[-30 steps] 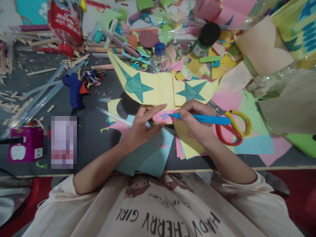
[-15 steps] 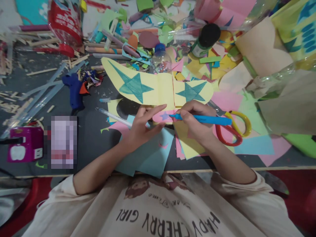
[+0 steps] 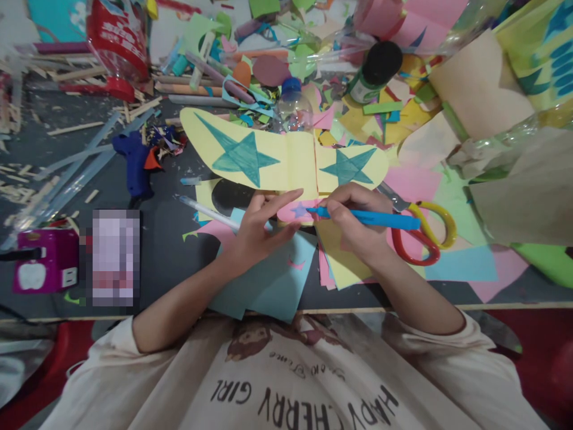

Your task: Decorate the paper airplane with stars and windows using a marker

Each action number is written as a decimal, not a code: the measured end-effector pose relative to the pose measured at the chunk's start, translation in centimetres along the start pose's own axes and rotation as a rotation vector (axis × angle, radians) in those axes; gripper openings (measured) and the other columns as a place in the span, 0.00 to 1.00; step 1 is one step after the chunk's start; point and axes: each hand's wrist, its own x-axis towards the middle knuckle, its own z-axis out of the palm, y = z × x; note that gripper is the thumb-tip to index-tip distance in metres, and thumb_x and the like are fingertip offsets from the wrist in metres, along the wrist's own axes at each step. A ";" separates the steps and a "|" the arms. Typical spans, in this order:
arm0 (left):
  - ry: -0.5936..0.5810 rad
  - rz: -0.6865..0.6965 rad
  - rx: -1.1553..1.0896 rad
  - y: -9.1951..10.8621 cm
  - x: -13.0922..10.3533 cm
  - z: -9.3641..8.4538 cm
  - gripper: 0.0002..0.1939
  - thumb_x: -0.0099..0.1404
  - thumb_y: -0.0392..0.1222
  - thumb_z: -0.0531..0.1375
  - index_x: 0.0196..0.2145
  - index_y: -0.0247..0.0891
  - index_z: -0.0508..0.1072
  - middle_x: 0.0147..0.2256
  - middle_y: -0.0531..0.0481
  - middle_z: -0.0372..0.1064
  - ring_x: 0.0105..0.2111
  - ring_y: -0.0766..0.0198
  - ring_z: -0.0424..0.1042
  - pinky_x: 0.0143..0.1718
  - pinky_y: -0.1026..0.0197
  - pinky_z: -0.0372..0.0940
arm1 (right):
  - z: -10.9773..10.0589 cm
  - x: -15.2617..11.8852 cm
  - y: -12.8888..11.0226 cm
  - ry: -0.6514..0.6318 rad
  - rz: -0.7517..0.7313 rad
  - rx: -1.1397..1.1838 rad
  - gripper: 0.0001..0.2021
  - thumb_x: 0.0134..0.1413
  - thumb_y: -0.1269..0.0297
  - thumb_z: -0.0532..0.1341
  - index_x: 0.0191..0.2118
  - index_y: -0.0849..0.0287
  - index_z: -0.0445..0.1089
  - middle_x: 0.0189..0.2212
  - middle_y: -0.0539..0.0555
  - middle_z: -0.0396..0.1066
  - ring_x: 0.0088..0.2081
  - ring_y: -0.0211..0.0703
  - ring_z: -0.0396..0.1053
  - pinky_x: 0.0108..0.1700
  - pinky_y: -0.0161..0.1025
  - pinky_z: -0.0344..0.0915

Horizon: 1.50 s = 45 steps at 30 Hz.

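Note:
A blue marker (image 3: pixel 385 218) is held in my right hand (image 3: pixel 356 215), its tip on a small blue star on the pink paper (image 3: pixel 286 210). My left hand (image 3: pixel 257 233) steadies that end of the paper-covered bottle (image 3: pixel 301 158), index finger stretched above the pink paper and thumb along its lower edge. Yellow paper wings with large green stars, the left wing (image 3: pixel 228 149) and the right wing (image 3: pixel 351 164), spread from the bottle. Its clear neck and blue cap (image 3: pixel 292 86) point away from me. What lies under my left palm is hidden.
Scissors (image 3: pixel 430 233) with red and yellow handles lie beside my right hand on coloured paper. At the left are a blue glue gun (image 3: pixel 134 164), a phone (image 3: pixel 116 257) and a purple box (image 3: pixel 47 261). A red-labelled bottle (image 3: pixel 117 48), a black-capped bottle (image 3: pixel 376 71) and paper scraps crowd the back.
The marker's back end has dipped very slightly while its tip stays on the blue star. Both hands keep nearly the same place.

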 end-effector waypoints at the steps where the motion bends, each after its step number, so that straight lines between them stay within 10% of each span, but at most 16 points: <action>1: -0.005 -0.006 -0.002 0.0 0.0 0.0 0.24 0.74 0.54 0.59 0.64 0.50 0.70 0.55 0.44 0.76 0.47 0.56 0.71 0.44 0.55 0.72 | 0.0 0.0 0.0 -0.005 0.006 -0.003 0.13 0.56 0.61 0.63 0.22 0.55 0.67 0.16 0.46 0.68 0.18 0.35 0.61 0.22 0.34 0.59; 45: 0.005 0.008 0.031 0.1 0.0 0.1 0.22 0.76 0.53 0.58 0.63 0.46 0.71 0.54 0.44 0.76 0.47 0.58 0.71 0.44 0.58 0.70 | 0.0 -0.2 -0.2 -0.040 0.013 0.037 0.12 0.54 0.67 0.61 0.20 0.57 0.68 0.16 0.45 0.68 0.18 0.33 0.63 0.23 0.32 0.58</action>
